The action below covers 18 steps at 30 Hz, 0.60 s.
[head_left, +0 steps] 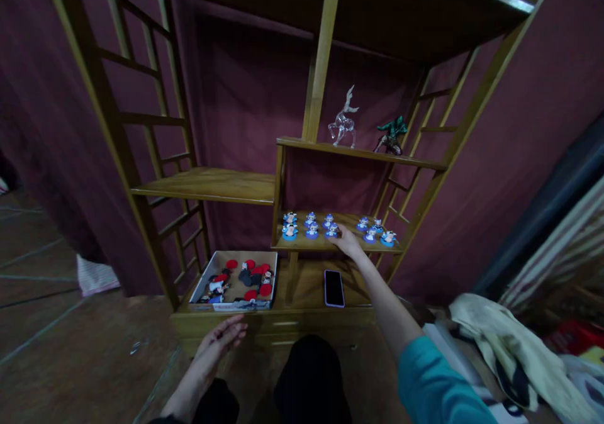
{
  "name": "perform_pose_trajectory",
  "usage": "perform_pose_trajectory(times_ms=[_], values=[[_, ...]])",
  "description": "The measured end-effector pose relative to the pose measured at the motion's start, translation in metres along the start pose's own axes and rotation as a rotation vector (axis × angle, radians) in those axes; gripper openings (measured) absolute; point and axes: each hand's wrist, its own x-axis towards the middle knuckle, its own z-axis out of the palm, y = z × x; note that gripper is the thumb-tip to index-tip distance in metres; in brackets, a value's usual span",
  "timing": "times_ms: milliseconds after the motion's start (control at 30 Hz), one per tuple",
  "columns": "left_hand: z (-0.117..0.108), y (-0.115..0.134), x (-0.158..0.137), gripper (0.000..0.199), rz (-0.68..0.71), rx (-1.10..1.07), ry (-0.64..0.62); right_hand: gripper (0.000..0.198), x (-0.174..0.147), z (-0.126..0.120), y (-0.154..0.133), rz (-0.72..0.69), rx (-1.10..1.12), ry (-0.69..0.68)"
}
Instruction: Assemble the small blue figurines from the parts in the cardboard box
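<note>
Right hand (348, 241): reached onto the low shelf (330, 244), fingers pinching a blue-based figure (333, 229) at the front of the left group.
Figure: on the shelf, at the fingertips, beside five more figures (302, 224); another four (376, 230) stand just right of the hand.
Left hand (221, 339): released, fingers spread flat, holding nothing, low before the cabinet.
Box (236, 280): just above the left hand, apart from it, holding red-based pieces.
Phone (334, 287): flat on the bottom shelf below the right hand.
</note>
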Motion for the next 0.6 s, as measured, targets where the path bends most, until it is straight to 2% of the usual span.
perform_pose_trajectory(times_ms=[433,533,600], values=[[-0.014,-0.015,0.011,0.048,0.019,-0.004,-0.058,0.04,-0.007,-0.003,-0.01,-0.036,-0.041,0.009],[-0.017,-0.017,0.014,0.046,0.001,-0.013,-0.01,0.042,-0.007,-0.005,-0.01,-0.054,-0.033,-0.006],[-0.019,-0.018,0.015,0.043,-0.017,-0.025,0.057,0.046,-0.014,-0.007,-0.011,-0.079,-0.018,0.054]])
